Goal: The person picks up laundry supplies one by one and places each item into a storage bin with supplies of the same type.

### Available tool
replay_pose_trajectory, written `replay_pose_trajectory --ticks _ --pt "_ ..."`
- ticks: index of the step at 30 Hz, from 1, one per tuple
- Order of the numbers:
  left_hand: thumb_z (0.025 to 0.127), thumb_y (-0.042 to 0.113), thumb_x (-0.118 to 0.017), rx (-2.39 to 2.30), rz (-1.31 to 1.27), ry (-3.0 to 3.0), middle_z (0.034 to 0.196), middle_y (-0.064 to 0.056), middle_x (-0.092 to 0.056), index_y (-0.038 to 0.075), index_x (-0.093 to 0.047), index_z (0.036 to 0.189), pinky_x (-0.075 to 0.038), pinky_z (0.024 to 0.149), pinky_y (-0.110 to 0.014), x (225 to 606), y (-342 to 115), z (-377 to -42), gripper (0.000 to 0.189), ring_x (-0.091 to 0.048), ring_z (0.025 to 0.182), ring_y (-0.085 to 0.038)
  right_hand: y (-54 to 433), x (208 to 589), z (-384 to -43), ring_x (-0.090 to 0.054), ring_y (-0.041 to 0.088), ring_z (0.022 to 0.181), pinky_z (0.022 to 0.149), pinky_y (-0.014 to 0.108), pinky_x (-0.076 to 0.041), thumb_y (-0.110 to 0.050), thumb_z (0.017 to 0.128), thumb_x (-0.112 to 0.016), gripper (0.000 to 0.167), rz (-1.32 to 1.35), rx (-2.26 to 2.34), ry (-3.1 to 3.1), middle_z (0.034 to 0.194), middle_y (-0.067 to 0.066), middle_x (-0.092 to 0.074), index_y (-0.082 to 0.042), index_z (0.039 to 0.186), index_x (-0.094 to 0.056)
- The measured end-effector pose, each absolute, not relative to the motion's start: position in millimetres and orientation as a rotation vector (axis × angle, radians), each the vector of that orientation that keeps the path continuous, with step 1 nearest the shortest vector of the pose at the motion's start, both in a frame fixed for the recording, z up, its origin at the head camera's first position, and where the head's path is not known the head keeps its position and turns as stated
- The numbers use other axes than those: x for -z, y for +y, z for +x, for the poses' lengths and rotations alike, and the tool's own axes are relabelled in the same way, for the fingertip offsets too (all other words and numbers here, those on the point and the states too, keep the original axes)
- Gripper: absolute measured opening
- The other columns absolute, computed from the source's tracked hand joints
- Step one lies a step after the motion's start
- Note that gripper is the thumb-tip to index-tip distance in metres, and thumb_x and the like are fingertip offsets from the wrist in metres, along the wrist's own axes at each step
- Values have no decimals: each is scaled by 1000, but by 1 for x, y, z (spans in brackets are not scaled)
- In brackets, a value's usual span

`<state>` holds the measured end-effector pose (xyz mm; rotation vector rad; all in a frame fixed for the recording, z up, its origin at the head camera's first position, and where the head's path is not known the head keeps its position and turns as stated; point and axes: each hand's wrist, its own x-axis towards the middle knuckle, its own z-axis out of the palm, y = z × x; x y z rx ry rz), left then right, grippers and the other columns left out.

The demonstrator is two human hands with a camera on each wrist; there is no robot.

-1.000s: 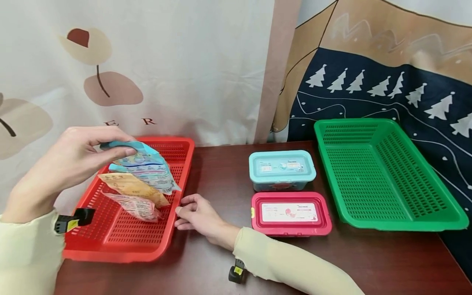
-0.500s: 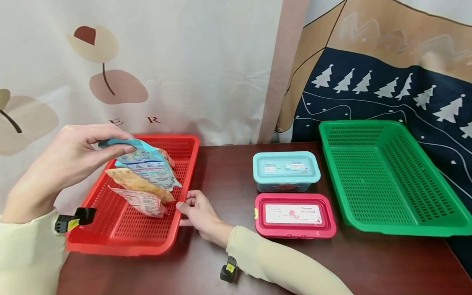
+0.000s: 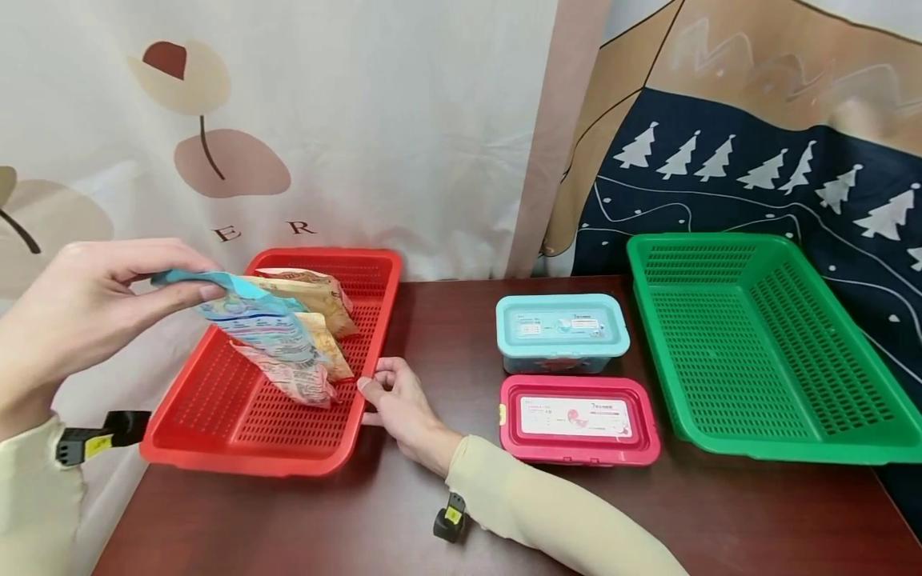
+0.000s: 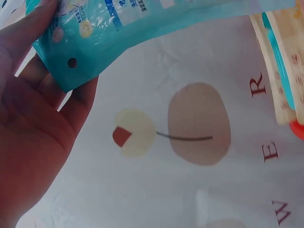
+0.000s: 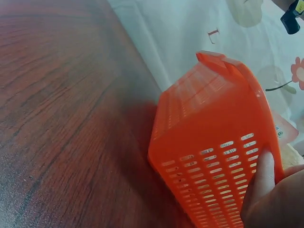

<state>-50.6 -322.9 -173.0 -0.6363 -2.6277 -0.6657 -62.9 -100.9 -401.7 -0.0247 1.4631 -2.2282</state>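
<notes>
My left hand (image 3: 94,308) pinches the upper corner of a light-blue printed plastic packet (image 3: 262,324), which slants down into the red basket (image 3: 238,460). In the left wrist view that corner, with a small round hole in the packet (image 4: 111,35), sits between the thumb and fingers. Under and beside it lie a pink-and-white packet (image 3: 302,386) and a tan packet (image 3: 331,352); more tan packets (image 3: 324,304) stand behind. My right hand (image 3: 406,408) grips the basket's right rim. The right wrist view shows a finger of the right hand (image 5: 280,204) along the outer slotted wall.
Right of the basket, on the dark wooden table (image 3: 446,320), stand a light-blue lidded box (image 3: 562,344) and a pink lidded box (image 3: 576,444). A green basket (image 3: 670,400) is at the far right. Printed curtains (image 3: 403,160) hang behind the table.
My left hand has drawn the light-blue packet left and forward, over the pink-and-white one, so tan packets now show behind it. The red basket has shifted slightly back; my right hand stays at its rim.
</notes>
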Motion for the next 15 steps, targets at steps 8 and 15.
replay_pose_trajectory --ticks 8,15 --pt "77 -7 -85 625 -747 -2629 81 16 -70 17 -79 91 -39 64 -10 188 -346 -40 29 -54 76 5 -101 403 -63 -67 17 87 71 39 -63 -4 101 -63 23 -18 2224 1487 102 8 -56 -1 120 -52" --pt "67 -9 -88 573 -679 -2756 85 21 -70 28 -78 92 -38 61 -16 230 -362 -31 45 -53 79 8 -102 404 -64 -67 17 86 71 39 -63 -4 100 -64 23 -17 2219 1486 100 7 -55 0 120 -52"
